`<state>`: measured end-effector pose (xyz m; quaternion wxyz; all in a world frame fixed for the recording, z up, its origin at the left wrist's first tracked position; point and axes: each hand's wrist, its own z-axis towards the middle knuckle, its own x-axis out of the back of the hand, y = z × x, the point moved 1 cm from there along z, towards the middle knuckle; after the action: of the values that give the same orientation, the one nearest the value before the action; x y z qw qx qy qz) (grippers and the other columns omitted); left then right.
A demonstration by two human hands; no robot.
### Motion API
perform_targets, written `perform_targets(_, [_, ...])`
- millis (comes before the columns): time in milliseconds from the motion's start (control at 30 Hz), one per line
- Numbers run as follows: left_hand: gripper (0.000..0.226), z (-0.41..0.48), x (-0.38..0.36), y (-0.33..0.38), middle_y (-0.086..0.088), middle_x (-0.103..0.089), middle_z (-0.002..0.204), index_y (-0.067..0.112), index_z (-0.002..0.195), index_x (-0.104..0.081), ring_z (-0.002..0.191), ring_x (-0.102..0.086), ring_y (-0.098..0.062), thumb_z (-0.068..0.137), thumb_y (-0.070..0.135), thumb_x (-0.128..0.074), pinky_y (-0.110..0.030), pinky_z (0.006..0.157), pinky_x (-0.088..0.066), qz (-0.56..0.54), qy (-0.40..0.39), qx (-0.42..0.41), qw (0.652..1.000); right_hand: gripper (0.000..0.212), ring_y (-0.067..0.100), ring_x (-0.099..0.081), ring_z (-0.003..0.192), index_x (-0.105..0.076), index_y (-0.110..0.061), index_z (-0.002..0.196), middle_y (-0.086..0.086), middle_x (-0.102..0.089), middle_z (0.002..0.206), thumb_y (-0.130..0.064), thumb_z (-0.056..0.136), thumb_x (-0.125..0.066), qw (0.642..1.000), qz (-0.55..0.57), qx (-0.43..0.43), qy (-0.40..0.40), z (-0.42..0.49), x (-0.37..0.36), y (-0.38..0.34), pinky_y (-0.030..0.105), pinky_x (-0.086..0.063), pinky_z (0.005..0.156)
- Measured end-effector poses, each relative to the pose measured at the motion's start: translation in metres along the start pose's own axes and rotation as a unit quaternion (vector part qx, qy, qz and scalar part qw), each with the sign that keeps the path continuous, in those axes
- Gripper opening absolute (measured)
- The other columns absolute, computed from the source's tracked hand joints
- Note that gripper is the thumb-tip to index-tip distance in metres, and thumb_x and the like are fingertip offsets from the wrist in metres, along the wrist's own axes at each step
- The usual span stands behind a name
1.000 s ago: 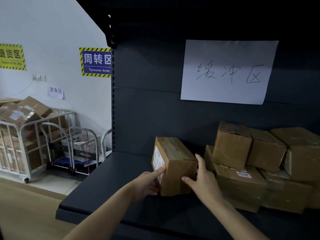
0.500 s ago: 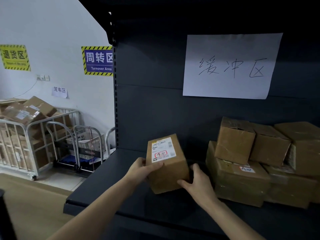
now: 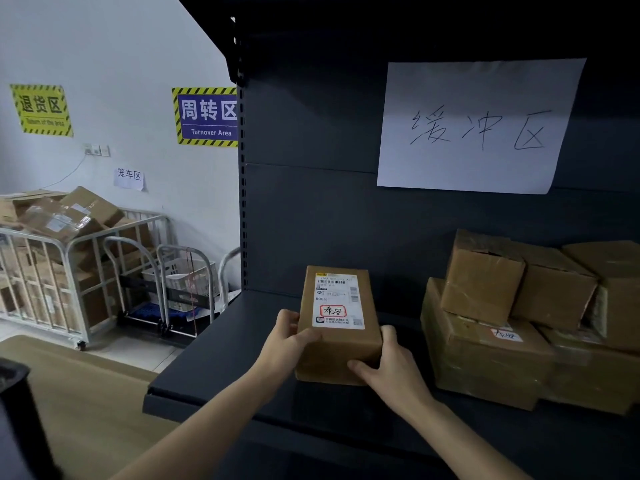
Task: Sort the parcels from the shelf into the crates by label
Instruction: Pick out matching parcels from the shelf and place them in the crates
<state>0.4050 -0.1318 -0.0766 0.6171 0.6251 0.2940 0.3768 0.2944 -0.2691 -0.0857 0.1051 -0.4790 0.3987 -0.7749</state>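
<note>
Parcel (image 3: 337, 327): plain brown cardboard, rectangular, held just above or on the front part of the shelf (image 3: 214, 368); contact with the shelf cannot be confirmed. Its labelled face is tipped up toward the camera.

Label (image 3: 337, 301): white, printed, with a barcode and small print too fine to read. Near the bottom, two handwritten characters sit in a red frame; their reading is uncertain.

Left hand (image 3: 285, 341): fingers curled round the parcel's left edge, thumb laid on the labelled face. Right hand (image 3: 391, 368): fingers curled round the lower right corner, thumb along the near edge. Both grip the parcel.

Shelf: dark metal, matt, with a perforated upright at its left side.

Stack (image 3: 485, 358): more brown cardboard parcels, to the right of the held one and apart from it. The lower ones are glossy with clear tape, and one carries a small white tag (image 3: 505, 335) with handwriting.

Sheet (image 3: 474, 126): white paper on the shelf's back panel, handwritten "缓冲区".

Wall to the left: blue sign (image 3: 207, 116) with a yellow-black striped border, "周转区 / Turnover Area". Yellow sign (image 3: 41, 109), "退货区", English line blurred. Paper note (image 3: 129, 176), "笼车区".

Cage trolley (image 3: 52, 271): white metal bars, heaped with cardboard boxes, below the note.
</note>
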Motion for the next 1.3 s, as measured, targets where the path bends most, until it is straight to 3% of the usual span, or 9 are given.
perform_targets(167, [0.037, -0.026, 0.001, -0.012, 0.009, -0.058, 0.111, 0.021, 0.112, -0.043, 0.104, -0.054, -0.007, 0.082, 0.016, -0.065, -0.022, 0.078, -0.046, -0.044, -0.016, -0.062, 0.997, 0.061, 0.008, -0.055, 0.109, -0.029, -0.026, 0.114, -0.007, -0.053, 0.124, -0.040, 0.075, -0.073, 0.999, 0.038, 0.014, -0.021, -0.020, 0.004, -0.005, 0.015, -0.050, 0.076])
perform_targets(333, [0.051, -0.037, 0.010, -0.021, 0.009, -0.060, 0.116, 0.023, 0.111, -0.044, 0.113, -0.056, -0.006, 0.065, 0.026, -0.067, -0.029, 0.087, -0.052, -0.038, -0.052, -0.098, 0.993, 0.050, 0.003, -0.057, 0.103, -0.035, -0.021, 0.110, -0.011, -0.059, 0.119, -0.041, 0.079, -0.068, 0.999, 0.031, 0.029, -0.024, -0.031, 0.011, -0.005, 0.011, -0.047, 0.068])
perform_targets(467, [0.045, -0.033, 0.014, -0.026, 0.012, -0.056, 0.119, 0.019, 0.110, -0.043, 0.116, -0.052, 0.000, 0.071, 0.009, -0.063, -0.013, 0.085, -0.048, 0.005, -0.059, -0.131, 0.990, 0.046, 0.003, -0.057, 0.098, -0.036, -0.019, 0.105, -0.008, -0.060, 0.117, -0.033, 0.079, -0.071, 0.999, 0.009, 0.026, -0.025, -0.025, 0.011, -0.003, 0.011, -0.046, 0.064])
perform_targets(600, [0.042, -0.026, 0.016, -0.035, 0.017, -0.054, 0.114, 0.014, 0.111, -0.041, 0.109, -0.051, 0.004, 0.082, -0.009, -0.058, -0.004, 0.079, -0.045, 0.096, -0.012, -0.146, 0.985, 0.035, 0.009, -0.056, 0.110, -0.035, -0.020, 0.103, -0.001, -0.057, 0.126, -0.022, 0.085, -0.065, 0.999, -0.023, 0.021, -0.028, -0.017, -0.001, 0.001, 0.007, -0.043, 0.068])
perform_targets(733, [0.040, -0.009, 0.025, -0.040, 0.015, -0.058, 0.101, 0.017, 0.105, -0.038, 0.099, -0.056, -0.003, 0.082, -0.005, -0.061, -0.016, 0.081, -0.048, 0.163, 0.021, -0.140, 0.976, 0.034, 0.014, -0.055, 0.114, -0.036, -0.017, 0.111, 0.003, -0.055, 0.127, -0.020, 0.088, -0.061, 0.998, -0.049, 0.013, -0.040, -0.008, -0.018, 0.000, 0.013, -0.044, 0.078])
perform_targets(1000, [0.043, 0.001, 0.032, -0.041, 0.003, -0.057, 0.118, 0.020, 0.114, -0.035, 0.115, -0.056, -0.016, 0.084, 0.006, -0.063, -0.026, 0.090, -0.047, 0.236, 0.019, -0.107, 0.966, 0.043, 0.017, -0.053, 0.116, -0.033, -0.014, 0.126, 0.006, -0.053, 0.129, -0.023, 0.091, -0.057, 0.994, -0.095, -0.011, -0.058, -0.002, -0.023, 0.001, 0.025, -0.047, 0.093])
perform_targets(1067, [0.050, -0.002, 0.037, -0.042, 0.003, -0.051, 0.129, 0.018, 0.125, -0.035, 0.120, -0.050, -0.017, 0.085, 0.019, -0.064, -0.028, 0.093, -0.045, 0.337, -0.001, -0.097, 0.936, 0.055, 0.017, -0.049, 0.122, -0.028, -0.015, 0.136, 0.005, -0.047, 0.137, -0.029, 0.091, -0.056, 0.988, -0.141, -0.005, -0.070, -0.006, -0.017, 0.003, 0.026, -0.042, 0.097])
perform_targets(1167, [0.048, -0.010, 0.047, -0.037, 0.003, -0.045, 0.132, 0.019, 0.125, -0.041, 0.124, -0.043, -0.017, 0.085, 0.041, -0.059, -0.029, 0.095, -0.041, 0.520, 0.017, -0.119, 0.846, 0.061, 0.017, -0.044, 0.127, -0.025, -0.017, 0.141, 0.003, -0.039, 0.144, -0.036, 0.091, -0.054, 0.970, -0.233, 0.023, -0.067, -0.013, -0.006, 0.006, 0.028, -0.041, 0.100])
perform_targets(1300, [0.047, -0.021, 0.050, -0.027, 0.002, -0.050, 0.124, 0.022, 0.120, -0.048, 0.120, -0.046, -0.018, 0.086, 0.054, -0.050, -0.028, 0.097, -0.037, 0.621, 0.042, -0.149, 0.768, 0.064, 0.020, -0.032, 0.136, -0.022, -0.018, 0.145, 0.005, -0.027, 0.152, -0.040, 0.092, -0.049, 0.937, -0.338, 0.057, -0.060, -0.021, 0.007, 0.010, 0.032, -0.028, 0.112])
